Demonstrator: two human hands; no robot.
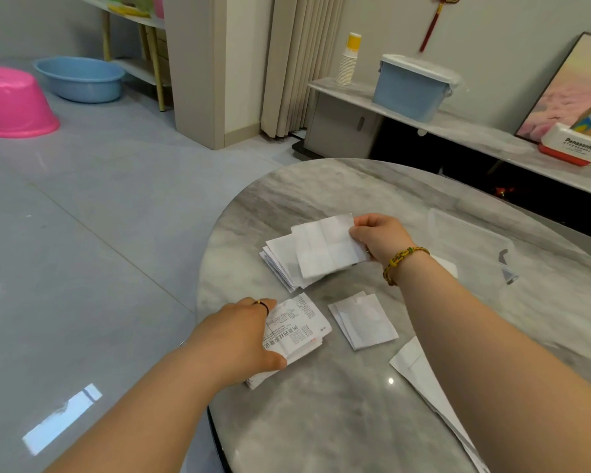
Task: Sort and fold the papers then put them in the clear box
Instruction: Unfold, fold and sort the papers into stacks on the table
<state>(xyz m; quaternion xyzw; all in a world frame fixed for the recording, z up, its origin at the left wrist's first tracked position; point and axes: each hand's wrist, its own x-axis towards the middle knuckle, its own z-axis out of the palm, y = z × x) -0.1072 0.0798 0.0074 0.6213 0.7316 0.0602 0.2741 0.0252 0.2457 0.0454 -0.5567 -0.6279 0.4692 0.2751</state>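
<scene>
Centrally, a creased, folded white paper sheet (pixel 325 245) lies on top of a fanned stack of white folded papers (pixel 278 264), toward the far side of the round grey marble-patterned table (pixel 321 421). The right hand (pixel 379 237) pinches this sheet's right edge between thumb and fingers. The left hand (pixel 243 332) grips a pile of printed receipts (pixel 299 324) near the table's front edge, with the thumb across the top and the fingers curled at the far side.

Step in hand, as judged: sorting, with the folded sheet being added to its stack. To do it well, square the sheet's edges with the papers below before letting go. Hold the printed pile down so the two kinds do not mix, since the fanned stack looks liable to slide.

Count: four groupings of paper show. They are the far stack, the printed pile, a small pile of blank white folded slips (pixel 362 320) just beside it, and one long white sheet (pixel 420 373) partly under the right forearm. One clear plastic box (pixel 471 233) stands at the right, near the right wrist; whether it holds any paper cannot be told.

Beyond the table: one pink plastic basin (pixel 14 104), one blue plastic basin (pixel 79 80), one blue lidded bin (pixel 410 87) and one stack of white paper cups (pixel 348 63).
</scene>
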